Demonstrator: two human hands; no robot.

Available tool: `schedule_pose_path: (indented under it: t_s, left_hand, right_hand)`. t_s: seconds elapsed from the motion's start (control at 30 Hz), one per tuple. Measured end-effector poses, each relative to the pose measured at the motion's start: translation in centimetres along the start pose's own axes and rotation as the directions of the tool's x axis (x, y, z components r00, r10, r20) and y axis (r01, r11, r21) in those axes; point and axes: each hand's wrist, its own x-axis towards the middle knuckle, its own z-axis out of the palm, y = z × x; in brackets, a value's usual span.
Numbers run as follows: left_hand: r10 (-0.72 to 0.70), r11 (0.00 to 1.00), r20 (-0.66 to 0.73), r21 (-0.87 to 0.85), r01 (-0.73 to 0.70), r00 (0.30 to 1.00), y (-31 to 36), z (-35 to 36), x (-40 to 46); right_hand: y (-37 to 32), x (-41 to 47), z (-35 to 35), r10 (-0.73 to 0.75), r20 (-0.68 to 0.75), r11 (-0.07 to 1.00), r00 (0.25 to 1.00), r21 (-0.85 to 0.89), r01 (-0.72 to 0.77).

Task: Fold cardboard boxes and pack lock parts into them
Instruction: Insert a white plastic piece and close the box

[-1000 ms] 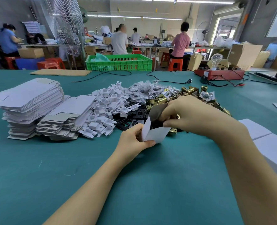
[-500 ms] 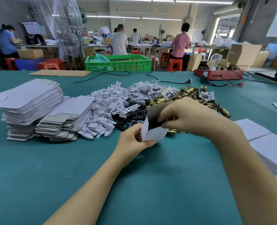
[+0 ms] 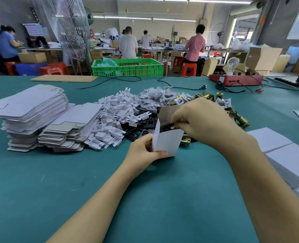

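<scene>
A small white cardboard box (image 3: 168, 142) stands open-topped on the green table, its grey inner flap up. My left hand (image 3: 145, 151) grips its near lower corner. My right hand (image 3: 203, 120) is over the box mouth, fingers curled down into it, pinching a lock part that is mostly hidden. Behind lie piles of white plastic inserts (image 3: 113, 116), black plates (image 3: 141, 127), bagged screws (image 3: 155, 97) and brass lock bodies (image 3: 238, 118).
Stacks of flat white box blanks (image 3: 31, 109) sit at the left. Closed white boxes (image 3: 292, 160) lie at the right edge. A green crate (image 3: 127, 67), cables and a red device (image 3: 236, 79) are at the table's far side. People work at benches behind.
My right hand has lifted slightly at the box mouth, showing more of the dark inside. The box and my left hand have stayed almost where they were.
</scene>
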Motion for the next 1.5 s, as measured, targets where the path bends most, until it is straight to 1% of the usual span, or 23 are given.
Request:
schedule_pose_path:
  t_s: [0.1, 0.17, 0.43, 0.53, 0.6, 0.7, 0.87, 0.93, 1.0, 1.07, 1.13, 1.23, 1.3, 1.37, 1.43, 1.5]
  left_hand:
    - [-0.004, 1.0, 0.006, 0.003, 0.004, 1.0, 0.0, 0.0, 0.1]
    - [0.002, 1.0, 0.01, 0.016, -0.002, 1.0, -0.1, 0.1, 0.2]
    - [0.034, 0.999, 0.02, 0.017, -0.035, 0.999, -0.4, 0.0, 0.2]
    - [0.043, 0.999, 0.03, 0.003, -0.043, 0.999, -0.4, -0.1, 0.2]
    - [0.042, 0.999, 0.035, -0.011, -0.042, 0.998, -0.5, -0.1, 0.2]
    - [0.05, 0.999, 0.036, -0.009, -0.049, 0.998, -0.5, 0.0, 0.2]
    - [0.064, 0.998, 0.017, -0.028, -0.063, 0.998, -0.5, 0.0, 0.2]
    - [0.067, 0.997, -0.006, -0.046, -0.068, 0.998, -0.4, -0.1, 0.2]
    - [0.064, 0.995, -0.063, -0.072, -0.069, 0.996, -0.5, -0.1, 0.3]
    - [0.048, 0.99, -0.168, -0.124, -0.069, 0.985, -0.6, -0.2, 0.5]
    - [0.018, 0.98, -0.283, -0.186, -0.073, 0.959, -0.7, -0.5, 0.7]
    - [-0.049, 0.954, -0.394, -0.292, -0.075, 0.918, -0.9, -1.0, 1.0]
    - [-0.073, 0.949, -0.422, -0.307, -0.067, 0.904, -1.0, -1.2, 1.2]
    - [-0.08, 0.956, -0.424, -0.287, -0.051, 0.902, -1.2, -1.3, 1.3]
    - [-0.081, 0.966, -0.418, -0.258, -0.033, 0.905, -1.3, -1.2, 1.4]
    - [-0.081, 0.973, -0.413, -0.231, -0.019, 0.907, -1.4, -1.1, 1.4]
  right_hand:
    - [0.4, 0.0, 0.1, 0.035, -0.087, 0.999, 0.996, -0.01, -0.036]
    - [0.3, 0.0, 0.2, 0.052, -0.106, 0.998, 0.993, -0.03, -0.056]
    - [0.2, 0.1, 1.0, 0.095, -0.002, 0.996, 0.996, -0.003, -0.095]
    - [0.5, 0.2, 1.1, 0.054, 0.026, 0.992, 0.998, 0.113, -0.056]
    - [0.9, 0.1, 0.9, 0.037, -0.007, 0.983, 0.999, 0.178, -0.035]
    - [1.9, 0.0, 0.5, 0.065, -0.089, 0.973, 0.994, 0.228, -0.043]
    - [3.4, -0.5, 0.0, 0.163, -0.153, 0.927, 0.975, 0.362, -0.099]
    - [4.0, -0.6, 0.1, 0.204, -0.151, 0.91, 0.967, 0.393, -0.131]
    - [4.6, -0.6, 0.5, 0.249, -0.111, 0.889, 0.962, 0.422, -0.181]
    - [5.1, -0.6, 1.2, 0.285, -0.037, 0.867, 0.958, 0.435, -0.241]
    - [5.6, -0.5, 2.1, 0.311, 0.044, 0.854, 0.949, 0.426, -0.3]
    - [6.3, -0.4, 3.6, 0.346, 0.116, 0.831, 0.931, 0.424, -0.361]
    - [6.5, -0.4, 4.5, 0.355, 0.162, 0.809, 0.921, 0.44, -0.39]
    - [6.5, -0.2, 5.2, 0.362, 0.197, 0.791, 0.911, 0.452, -0.412]
    - [6.3, 0.0, 5.6, 0.378, 0.179, 0.774, 0.908, 0.477, -0.416]
    - [6.1, 0.2, 6.1, 0.416, 0.124, 0.737, 0.901, 0.534, -0.414]
